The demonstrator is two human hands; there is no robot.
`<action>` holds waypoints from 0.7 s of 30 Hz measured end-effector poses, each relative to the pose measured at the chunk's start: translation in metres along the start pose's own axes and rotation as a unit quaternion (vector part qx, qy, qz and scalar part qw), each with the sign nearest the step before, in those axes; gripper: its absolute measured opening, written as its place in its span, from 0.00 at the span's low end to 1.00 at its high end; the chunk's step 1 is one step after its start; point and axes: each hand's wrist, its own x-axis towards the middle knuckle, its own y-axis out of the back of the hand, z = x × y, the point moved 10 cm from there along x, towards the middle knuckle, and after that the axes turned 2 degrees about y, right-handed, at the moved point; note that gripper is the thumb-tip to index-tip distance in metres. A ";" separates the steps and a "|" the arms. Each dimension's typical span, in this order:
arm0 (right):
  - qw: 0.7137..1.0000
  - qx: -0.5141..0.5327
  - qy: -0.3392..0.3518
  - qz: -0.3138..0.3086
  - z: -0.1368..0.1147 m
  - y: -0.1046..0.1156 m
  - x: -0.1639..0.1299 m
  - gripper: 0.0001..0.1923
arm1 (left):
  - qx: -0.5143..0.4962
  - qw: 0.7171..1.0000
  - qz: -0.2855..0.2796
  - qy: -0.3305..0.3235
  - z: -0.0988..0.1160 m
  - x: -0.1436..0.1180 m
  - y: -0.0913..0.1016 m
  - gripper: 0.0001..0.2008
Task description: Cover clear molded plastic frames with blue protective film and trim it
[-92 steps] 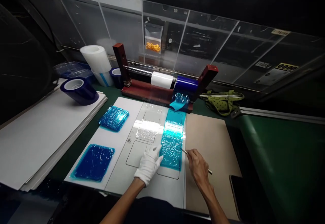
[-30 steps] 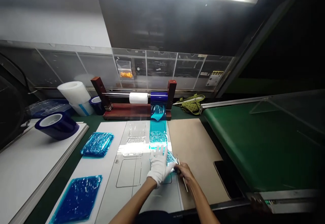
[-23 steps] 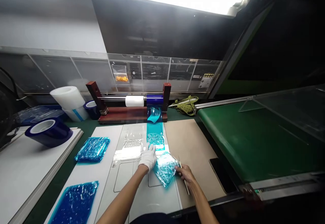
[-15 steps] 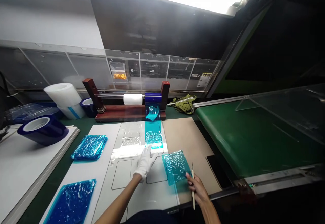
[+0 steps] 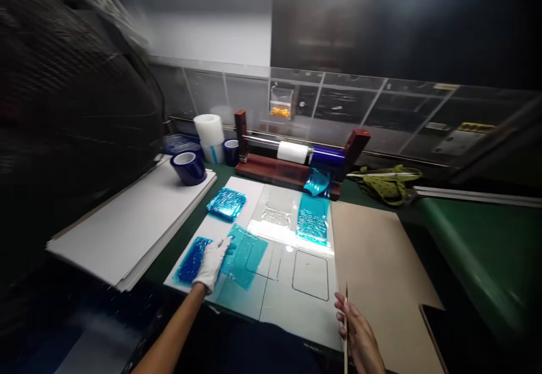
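My left hand (image 5: 213, 261), in a white glove, grips the left edge of a translucent teal film sheet (image 5: 249, 252). That sheet spreads over the clear board (image 5: 279, 300), which carries outlined rectangles. Beneath and left of the glove lies a dark blue stack of film sheets (image 5: 188, 264), partly covered by the hand. Farther back sits a second, crinkled blue film stack (image 5: 227, 203). My bare right hand (image 5: 359, 331) holds a slim, pointed tool with a pale handle (image 5: 346, 323), tip up, by the board's right edge.
A wooden stand (image 5: 271, 166) at the back bears a white roll (image 5: 293, 152) and a blue film roll (image 5: 328, 156). Teal film (image 5: 312, 221) lies before it. White sheets (image 5: 127, 233) with a blue tape roll (image 5: 192, 173) are left; brown board (image 5: 372, 266) and green belt (image 5: 474, 249) right.
The teal sheet has passed from my right hand to my left and moved left, near the dark blue stack. My right hand keeps the pointed tool. The view has turned left.
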 end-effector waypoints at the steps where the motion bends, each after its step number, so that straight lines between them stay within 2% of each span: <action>1: 1.000 -0.015 -0.002 0.004 0.003 -0.002 0.003 0.33 | 0.021 0.999 0.027 -0.001 -0.001 0.006 0.028 0.12; 3: 0.999 -0.043 -0.002 0.004 0.006 -0.010 0.007 0.35 | 0.060 0.995 0.074 0.004 -0.006 0.013 0.075 0.12; 4: 0.998 -0.058 0.000 0.002 0.006 -0.016 0.008 0.36 | 0.078 0.993 0.093 0.009 -0.011 0.014 0.092 0.13; 7: 0.996 -0.094 0.011 -0.007 0.001 -0.034 0.009 0.37 | 0.123 0.984 0.128 0.018 -0.025 0.019 0.123 0.14; 10: 0.994 -0.112 0.020 -0.005 -0.006 -0.044 0.012 0.39 | 0.154 0.977 0.144 0.013 -0.033 0.025 0.133 0.14; 16: 0.991 -0.135 0.022 0.007 -0.018 -0.050 0.021 0.37 | 0.216 0.967 0.138 -0.003 -0.037 0.035 0.128 0.16; 18: 0.990 -0.140 0.027 0.007 -0.022 -0.054 0.022 0.36 | 0.246 0.958 0.150 -0.011 -0.032 0.032 0.130 0.16; 21: 0.987 -0.157 0.043 0.013 -0.026 -0.061 0.025 0.32 | 0.306 0.927 0.216 -0.034 -0.012 0.023 0.140 0.22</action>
